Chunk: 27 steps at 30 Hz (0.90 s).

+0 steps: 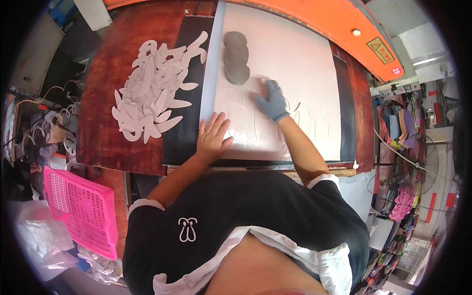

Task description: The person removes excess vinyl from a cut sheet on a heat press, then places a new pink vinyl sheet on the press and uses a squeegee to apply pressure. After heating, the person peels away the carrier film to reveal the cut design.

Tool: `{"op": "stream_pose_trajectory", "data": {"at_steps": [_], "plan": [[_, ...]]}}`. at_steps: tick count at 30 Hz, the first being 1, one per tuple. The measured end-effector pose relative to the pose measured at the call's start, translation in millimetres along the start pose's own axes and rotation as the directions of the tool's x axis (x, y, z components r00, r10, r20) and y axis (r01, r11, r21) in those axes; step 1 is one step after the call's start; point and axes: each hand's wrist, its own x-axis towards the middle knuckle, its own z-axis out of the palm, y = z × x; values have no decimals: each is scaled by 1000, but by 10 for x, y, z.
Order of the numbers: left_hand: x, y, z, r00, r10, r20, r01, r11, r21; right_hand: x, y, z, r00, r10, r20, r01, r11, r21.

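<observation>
My bare left hand [213,132] lies flat with its fingers apart on the near left part of a pale pinkish sheet [295,64]. Nothing is in that hand. Over the middle of the sheet is my right hand [273,102] in a grey glove, thumb held away from the fingers and fingertips blurred; it appears to hold nothing. Curved, sole-like outlines mark the sheet around and below both hands. Beyond my right hand, to its left, a dark grey block [236,58] with a long, wavy outline rests on the sheet, apart from both hands.
Many pale curved cut pieces [152,88] lie heaped on the reddish-brown table [103,98] to the left. An orange machine beam [314,24] spans the far side. At the lower left stands a pink plastic basket [81,211]. Shelves of coloured goods [403,128] line the right.
</observation>
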Motion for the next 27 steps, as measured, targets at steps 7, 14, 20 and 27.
{"op": "stream_pose_trajectory", "data": {"at_steps": [7, 14, 20, 27], "plan": [[-314, 114, -140, 979, -201, -29, 183, 936, -302, -1425, 1427, -1103, 789, 518, -329, -597, 773, -216], [-352, 121, -232, 517, -607, 604, 834, 197, -516, -2550, 2325, -1724, 325, 879, -349, -929, 365, 55], [-397, 174, -319, 627, -562, 540, 777, 398, -487, -2646, 2164, -1950, 481, 846, -231, -856, 510, 82], [-1096, 139, -460, 691, -467, 552, 683, 672, -286, -3289, 1794, -2168, 453, 891, -30, -891, 452, -35]]}}
